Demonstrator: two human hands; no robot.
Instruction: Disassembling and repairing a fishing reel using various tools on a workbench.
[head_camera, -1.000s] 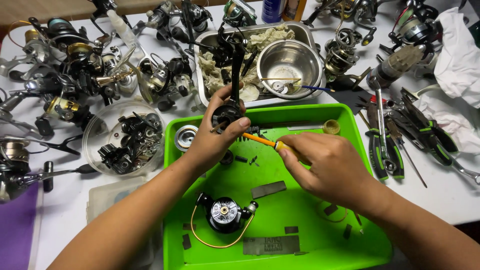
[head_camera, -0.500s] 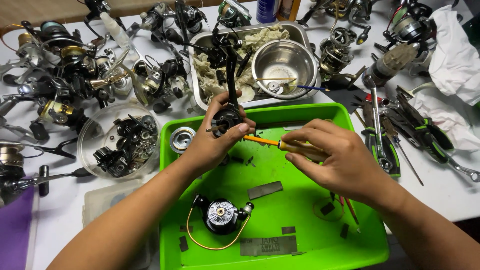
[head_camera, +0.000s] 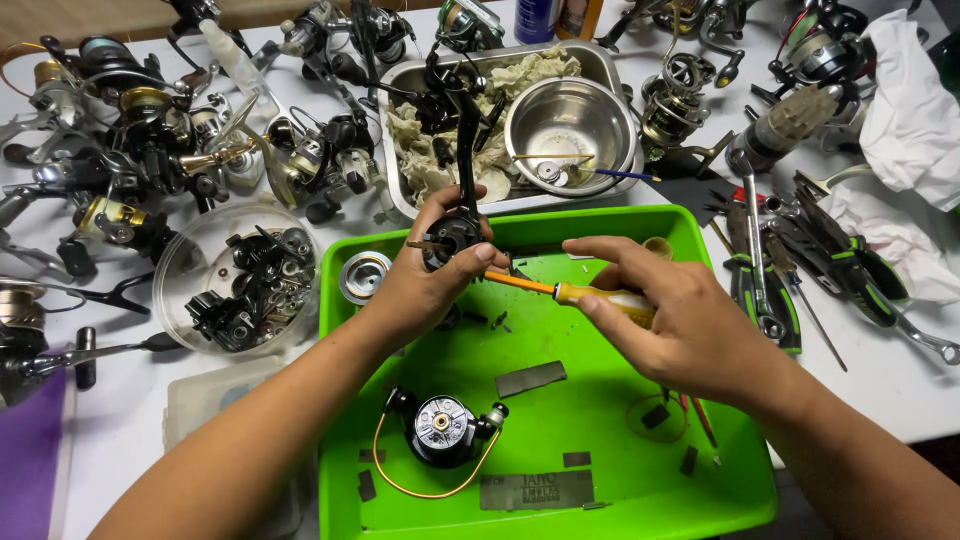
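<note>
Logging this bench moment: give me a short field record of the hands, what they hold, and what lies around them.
left hand: grips a black reel body above the tray
right hand: holds an orange-shafted, yellow-handled screwdriver, tip at the reel body
tray: green, holds a rotor with gold bail wire and small dark parts
behind tray: metal pan with rag and steel bowl
left side: clear bowl of black parts, many reels
right side: pliers, white cloth
</note>
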